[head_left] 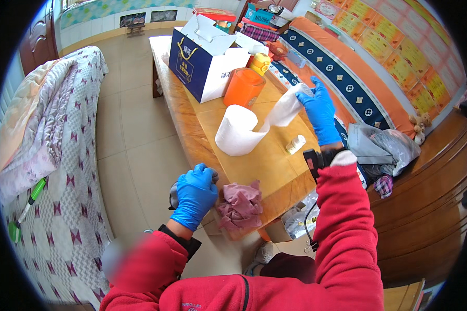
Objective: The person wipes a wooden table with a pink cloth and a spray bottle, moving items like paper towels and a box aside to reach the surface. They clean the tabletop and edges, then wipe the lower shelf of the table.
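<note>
My right hand (320, 113), in a blue glove, is raised over the table's right side. Its fingers are closed on a roll of white paper (289, 106), from which a strip runs down to a loose, wide curl standing on the tabletop. My left hand (196, 193), also gloved in blue, is curled around a dark grey thing (174, 196) at the table's near left edge. Most of that thing is hidden by the hand, so its kind is unclear. Beside this hand a crumpled pink cloth (241, 204) lies on the table's near corner. A small white bottle (296, 144) is below my right hand.
On the wooden table (259, 168) stand an orange container (244, 87), a yellow-lidded bottle (260, 63) and a blue-and-white carton (207, 65). A patterned sofa (342, 78) with a grey plastic bag (381, 145) lines the right. A covered bed (62, 207) lies left.
</note>
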`<state>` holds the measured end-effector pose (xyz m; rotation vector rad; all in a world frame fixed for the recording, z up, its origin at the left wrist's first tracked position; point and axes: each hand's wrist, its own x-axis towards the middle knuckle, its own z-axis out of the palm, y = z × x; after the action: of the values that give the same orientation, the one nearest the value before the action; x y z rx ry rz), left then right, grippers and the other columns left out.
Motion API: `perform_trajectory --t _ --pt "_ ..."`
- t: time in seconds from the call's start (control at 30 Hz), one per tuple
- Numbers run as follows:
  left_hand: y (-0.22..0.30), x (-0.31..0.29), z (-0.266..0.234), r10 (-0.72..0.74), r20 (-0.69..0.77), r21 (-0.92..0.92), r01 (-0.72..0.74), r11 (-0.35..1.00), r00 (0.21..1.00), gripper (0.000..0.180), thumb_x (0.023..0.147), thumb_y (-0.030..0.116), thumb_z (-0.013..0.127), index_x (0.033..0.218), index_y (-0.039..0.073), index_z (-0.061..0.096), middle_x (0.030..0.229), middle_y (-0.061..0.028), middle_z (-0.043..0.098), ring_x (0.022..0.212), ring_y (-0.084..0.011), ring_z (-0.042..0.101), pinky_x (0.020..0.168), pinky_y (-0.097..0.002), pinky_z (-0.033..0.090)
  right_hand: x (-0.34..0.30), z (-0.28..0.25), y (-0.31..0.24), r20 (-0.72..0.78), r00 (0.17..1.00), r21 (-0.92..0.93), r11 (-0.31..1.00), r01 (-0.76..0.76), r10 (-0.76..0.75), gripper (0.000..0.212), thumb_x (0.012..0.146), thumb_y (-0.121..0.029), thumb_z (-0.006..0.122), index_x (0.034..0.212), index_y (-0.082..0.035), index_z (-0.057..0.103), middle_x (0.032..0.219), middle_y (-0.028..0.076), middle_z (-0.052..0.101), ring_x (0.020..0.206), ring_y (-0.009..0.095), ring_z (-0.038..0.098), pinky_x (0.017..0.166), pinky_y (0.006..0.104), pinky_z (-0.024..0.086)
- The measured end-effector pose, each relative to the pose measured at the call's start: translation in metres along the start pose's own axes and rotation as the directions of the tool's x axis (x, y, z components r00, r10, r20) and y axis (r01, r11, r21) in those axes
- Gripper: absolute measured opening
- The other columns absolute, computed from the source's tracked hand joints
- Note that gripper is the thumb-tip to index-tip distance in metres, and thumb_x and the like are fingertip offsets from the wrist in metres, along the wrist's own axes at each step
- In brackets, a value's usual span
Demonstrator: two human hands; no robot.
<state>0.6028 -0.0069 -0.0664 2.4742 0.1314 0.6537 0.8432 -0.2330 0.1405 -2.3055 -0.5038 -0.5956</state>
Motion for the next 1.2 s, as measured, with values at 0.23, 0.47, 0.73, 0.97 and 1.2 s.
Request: perform_trajectory --t 0.23,0.47,0.73,0.97,1.2 --pt "0.006 0.001 -0.007 0.000 -0.004 0.031 0.000 1.000 1.000 0.015 0.076 0.009 0.070 0.090 0.014 0.066 0.093 -0.0072 0.064 0.080 -0.0309 0.066 0.070 -0.0442 0.053 0.038 0.090 0.050 0.073 0.997 -0.081 0.997 -0.021 0.026 0.060 0.084 -0.025 0.076 0.136 -0.001 0.057 0.133 0.022 0.061 0.119 0.032 0.062 0.103 0.0384 0.047" --pt "0.002 0.000 -0.003 -0.029 0.047 -0.007 0.029 1.000 0.998 0.016 0.075 0.016 0.070 0.090 0.016 0.066 0.096 -0.0075 0.061 0.082 -0.0306 0.064 0.072 -0.0462 0.050 0.034 0.113 0.056 0.198 0.980 -0.057 0.998 -0.002 0.014 0.064 0.086 -0.028 0.074 0.141 -0.003 0.053 0.145 0.021 0.053 0.130 0.034 0.055 0.110 0.0391 0.041" --pt "0.001 0.001 -0.002 -0.025 0.044 -0.006 0.025 1.000 0.999 0.016 0.075 0.016 0.070 0.091 0.016 0.066 0.099 -0.0080 0.063 0.085 -0.0307 0.065 0.073 -0.0472 0.049 0.007 0.085 0.015 0.131 0.991 -0.016 1.000 -0.009 0.011 0.077 0.087 -0.035 0.075 0.150 -0.003 0.042 0.148 0.023 0.049 0.134 0.034 0.051 0.110 0.0388 0.041" --pt "0.003 0.000 -0.003 -0.001 -0.011 0.033 0.002 0.999 1.000 0.014 0.077 0.011 0.068 0.091 0.013 0.068 0.097 -0.0096 0.065 0.081 -0.0322 0.067 0.072 -0.0452 0.054 -0.082 0.081 -0.054 0.452 0.862 0.171 0.971 0.169 -0.230 0.100 0.077 -0.039 0.084 0.155 -0.005 0.032 0.152 0.022 0.044 0.139 0.035 0.045 0.114 0.0385 0.038" --pt "0.004 0.002 -0.006 -0.008 0.019 0.041 0.007 0.999 1.000 0.013 0.077 0.011 0.068 0.090 0.013 0.067 0.097 -0.0100 0.065 0.081 -0.0323 0.067 0.071 -0.0448 0.054 -0.087 0.114 -0.036 0.400 0.914 0.055 0.997 0.048 -0.066 0.103 0.069 -0.028 0.086 0.156 -0.011 0.034 0.139 0.021 0.047 0.128 0.037 0.052 0.109 0.0405 0.043"
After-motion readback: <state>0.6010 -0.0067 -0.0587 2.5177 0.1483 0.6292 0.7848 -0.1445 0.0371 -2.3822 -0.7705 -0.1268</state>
